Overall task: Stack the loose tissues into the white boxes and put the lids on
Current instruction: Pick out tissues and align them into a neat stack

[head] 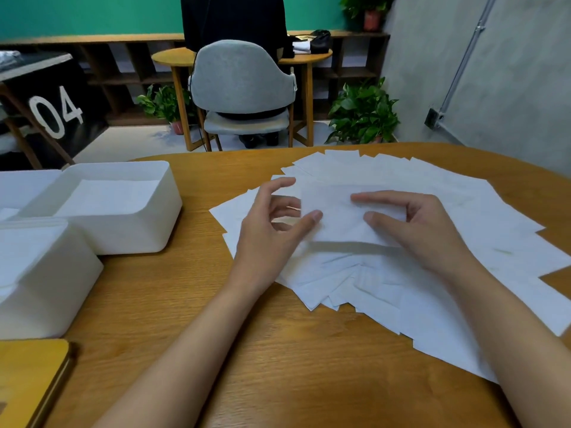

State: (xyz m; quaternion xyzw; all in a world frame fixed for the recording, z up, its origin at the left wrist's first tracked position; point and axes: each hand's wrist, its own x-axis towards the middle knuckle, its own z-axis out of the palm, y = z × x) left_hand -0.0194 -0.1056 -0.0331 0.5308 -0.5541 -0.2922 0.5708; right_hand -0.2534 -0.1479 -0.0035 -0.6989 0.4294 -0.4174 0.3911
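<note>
**Both hands hold one tissue above the fanned pile**

Nearest the camera, at the lower left corner, a yellow wooden slab (27,375) with a rounded corner lies flat on the wooden table (278,350). It carries no print that can be read. Two bare forearms reach forward over the tabletop.

The only legible writing is a large white "04" (57,114) on a black panel at the far left of the room. No brand or label shows on the boxes or tissues.

The left hand (272,223) pinches the left edge of a single tissue (340,217), thumb on top and fingers curled behind. The right hand (423,230) grips its right side, with thumb and forefinger lying on the sheet. This tissue is a plain white rectangle, faintly creased, with its long axis running left to right across the view. Its near edge is raised and casts a shadow on the sheets below.

Beneath and around it, the loose tissues (482,251) spread in an overlapping fan across the right half of the table, their corners pointing in many directions.

To the left stands an open white box (148,233) with rounded corners, a flat stack of tissues inside it. A second white box (46,291) sits nearer, cut off by the left edge.

Beyond the table are a grey chair (244,78) and potted plants (364,115).
</note>
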